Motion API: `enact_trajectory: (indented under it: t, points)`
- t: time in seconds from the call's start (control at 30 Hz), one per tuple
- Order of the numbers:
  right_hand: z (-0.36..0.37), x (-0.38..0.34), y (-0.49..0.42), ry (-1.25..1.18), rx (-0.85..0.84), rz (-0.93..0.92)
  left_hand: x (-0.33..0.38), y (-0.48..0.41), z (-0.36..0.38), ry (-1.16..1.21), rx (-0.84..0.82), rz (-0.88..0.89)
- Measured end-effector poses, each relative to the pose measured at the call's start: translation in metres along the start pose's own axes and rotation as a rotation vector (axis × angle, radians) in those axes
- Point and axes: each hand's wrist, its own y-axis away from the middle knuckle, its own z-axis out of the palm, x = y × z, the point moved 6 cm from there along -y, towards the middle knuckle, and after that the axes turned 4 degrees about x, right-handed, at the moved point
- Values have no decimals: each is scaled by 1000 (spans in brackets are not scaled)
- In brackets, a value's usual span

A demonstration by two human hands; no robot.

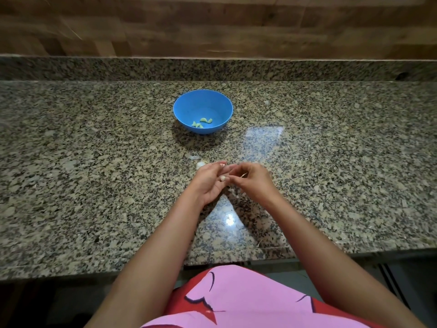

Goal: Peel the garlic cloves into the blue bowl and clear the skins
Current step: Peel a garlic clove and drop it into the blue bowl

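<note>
A blue bowl (184,104) stands on the granite counter (94,185) beyond my hands, with several peeled garlic cloves (203,122) lying inside. Between the thumb and fingers of my left hand (209,181) is a pale garlic clove (223,178). My right hand (250,179) meets it from the right, its fingertips pinching a thin strip of skin at the clove. Another unpeeled clove (200,164) lies on the counter just beyond my left hand. Loose skins (234,191) lie under my hands, and one scrap (192,157) lies nearer the bowl.
A raised granite ledge (307,68) and a wooden wall (212,24) close off the back. The counter's front edge (94,272) runs just before my body. Light glares off the stone near my wrists.
</note>
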Motion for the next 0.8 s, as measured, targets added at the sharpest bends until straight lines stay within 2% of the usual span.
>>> enact_trajectory:
  t: [0.27,0.33,0.43,0.53,0.8]
  points:
    - [8,3,1,112,3,-41,-5,0,6,21,32,-15]
    - [5,7,1,23,17,23,-5,1,4,-3,37,-13]
    - [-3,13,-1,-234,19,166,-4,0,-5,-78,96,6]
    - [-9,16,-3,-384,18,217,-3,-1,-5,-173,87,8]
    - [-9,16,-2,-437,16,209,5,-6,-4,-399,76,126]
